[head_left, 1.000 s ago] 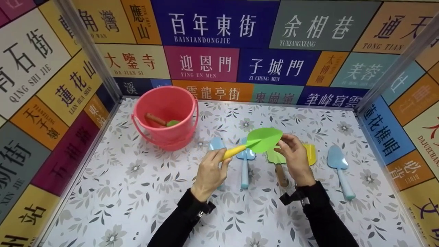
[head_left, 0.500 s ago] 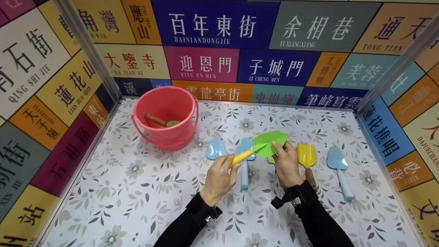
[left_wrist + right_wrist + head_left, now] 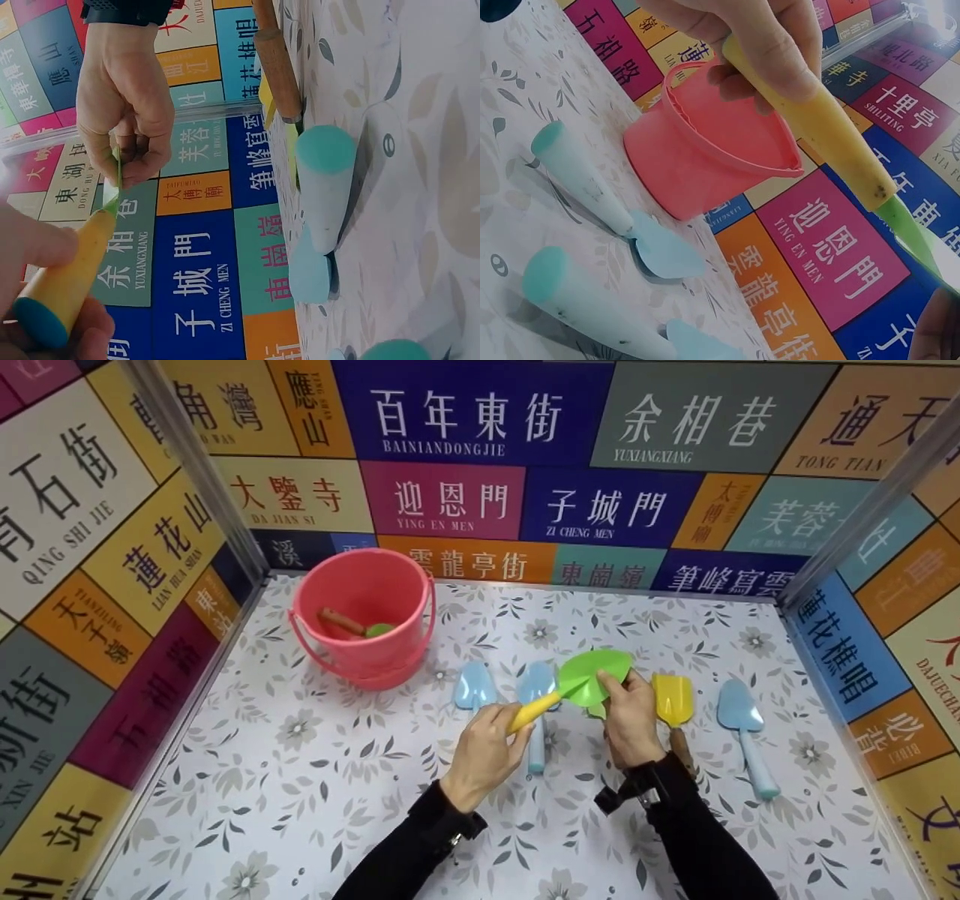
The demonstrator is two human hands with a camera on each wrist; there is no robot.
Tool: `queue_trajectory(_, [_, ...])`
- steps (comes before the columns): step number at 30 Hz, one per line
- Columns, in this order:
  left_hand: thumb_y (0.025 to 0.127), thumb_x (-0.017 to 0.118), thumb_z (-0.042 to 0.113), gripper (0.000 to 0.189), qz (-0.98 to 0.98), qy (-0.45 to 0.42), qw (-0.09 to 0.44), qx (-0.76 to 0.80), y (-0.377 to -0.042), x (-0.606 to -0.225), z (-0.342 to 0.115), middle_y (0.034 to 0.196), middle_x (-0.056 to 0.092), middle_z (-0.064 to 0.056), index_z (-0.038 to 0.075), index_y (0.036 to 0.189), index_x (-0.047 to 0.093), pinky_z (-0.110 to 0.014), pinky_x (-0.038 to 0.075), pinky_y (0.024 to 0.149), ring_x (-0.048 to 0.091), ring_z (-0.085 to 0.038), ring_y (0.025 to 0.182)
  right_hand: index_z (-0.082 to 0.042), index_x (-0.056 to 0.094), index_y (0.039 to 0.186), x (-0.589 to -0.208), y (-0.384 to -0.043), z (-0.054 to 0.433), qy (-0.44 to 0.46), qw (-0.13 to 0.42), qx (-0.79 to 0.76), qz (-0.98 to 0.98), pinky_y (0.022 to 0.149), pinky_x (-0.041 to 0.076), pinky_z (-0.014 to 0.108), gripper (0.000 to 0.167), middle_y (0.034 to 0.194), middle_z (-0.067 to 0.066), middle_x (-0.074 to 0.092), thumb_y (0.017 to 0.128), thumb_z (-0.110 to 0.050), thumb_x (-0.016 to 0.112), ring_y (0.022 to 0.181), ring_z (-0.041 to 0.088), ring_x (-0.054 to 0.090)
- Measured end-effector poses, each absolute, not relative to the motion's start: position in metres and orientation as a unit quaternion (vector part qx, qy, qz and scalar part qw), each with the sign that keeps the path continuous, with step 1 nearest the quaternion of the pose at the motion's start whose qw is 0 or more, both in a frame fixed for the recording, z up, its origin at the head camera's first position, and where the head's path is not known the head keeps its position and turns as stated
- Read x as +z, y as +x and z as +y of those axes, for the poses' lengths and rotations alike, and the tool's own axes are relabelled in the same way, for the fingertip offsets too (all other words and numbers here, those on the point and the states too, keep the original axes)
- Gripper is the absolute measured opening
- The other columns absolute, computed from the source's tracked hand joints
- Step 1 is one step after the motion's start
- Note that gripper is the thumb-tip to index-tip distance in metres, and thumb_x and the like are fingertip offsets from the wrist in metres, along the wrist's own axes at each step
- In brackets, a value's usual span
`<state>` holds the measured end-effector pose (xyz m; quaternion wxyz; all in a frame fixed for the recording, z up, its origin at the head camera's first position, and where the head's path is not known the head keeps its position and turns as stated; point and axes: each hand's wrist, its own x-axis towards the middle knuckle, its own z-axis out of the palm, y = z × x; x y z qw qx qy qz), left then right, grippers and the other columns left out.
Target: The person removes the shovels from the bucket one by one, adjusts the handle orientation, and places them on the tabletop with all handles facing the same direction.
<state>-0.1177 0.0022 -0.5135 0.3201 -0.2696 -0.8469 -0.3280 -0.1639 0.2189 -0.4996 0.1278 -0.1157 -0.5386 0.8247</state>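
A toy trowel with a green leaf-shaped blade point(image 3: 585, 673) and a yellow handle is held above the table between both hands. My left hand point(image 3: 484, 754) grips the handle point(image 3: 84, 259), whose teal end pokes out below the fingers. With thumb and fingers my right hand point(image 3: 634, 724) pinches the blade near its tip; the left wrist view shows the blade edge-on. Under the right hand lies another green tool point(image 3: 596, 710), mostly hidden. A light-blue toy shovel point(image 3: 536, 754) lies below the held trowel, partly covered by it.
A pink bucket point(image 3: 375, 664) stands at the back left with a brown-handled green tool point(image 3: 341, 621) inside. On the flowered table lie another light-blue shovel point(image 3: 474, 688), a yellow shovel point(image 3: 673, 697) with brown handle, and a light-blue trowel point(image 3: 740, 709). Printed panels point(image 3: 442, 499) wall the table.
My right hand has moved from beside the blade's tip to pinching the blade. The trowel and left hand have shifted slightly right and lower, then stayed nearly still.
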Motion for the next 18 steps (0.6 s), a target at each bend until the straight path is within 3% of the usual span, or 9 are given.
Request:
queue_trajectory(7, [0.088, 0.078, 0.032, 0.048, -0.877, -0.305, 0.246, -0.280, -0.126, -0.490, -0.009, 0.102, 0.071, -0.015, -0.006, 0.116, 0.068, -0.034, 0.059, 0.079, 0.068, -0.027, 0.091, 0.010, 0.059, 0.114, -0.495, -0.168, 0.227, -0.123, 0.106, 0.798, -0.580, 0.083, 0.057, 0.023, 0.017, 0.095, 0.003, 0.067, 0.098, 0.006, 0.057, 0.086, 0.011, 0.067])
queue_trajectory(13, [0.093, 0.072, 0.034, 0.044, -0.902, -0.326, 0.073, -0.275, -0.143, -0.465, -0.015, 0.105, 0.072, -0.016, -0.005, 0.112, 0.070, -0.037, 0.058, 0.083, 0.069, -0.029, 0.094, 0.014, 0.055, 0.127, -0.487, -0.172, 0.233, -0.141, 0.067, 0.767, -0.623, 0.088, 0.056, 0.024, 0.031, 0.103, 0.004, 0.065, 0.098, 0.003, 0.059, 0.091, 0.011, 0.065])
queue_trajectory(18, [0.093, 0.072, 0.036, 0.042, -0.904, -0.322, -0.034, -0.278, -0.156, -0.462, -0.010, 0.100, 0.073, -0.015, -0.003, 0.109, 0.071, -0.033, 0.058, 0.075, 0.069, -0.025, 0.086, 0.016, 0.053, 0.130, -0.483, -0.177, 0.233, -0.136, 0.032, 0.743, -0.655, 0.086, 0.056, 0.022, 0.035, 0.104, 0.006, 0.063, 0.098, 0.002, 0.060, 0.089, 0.010, 0.065])
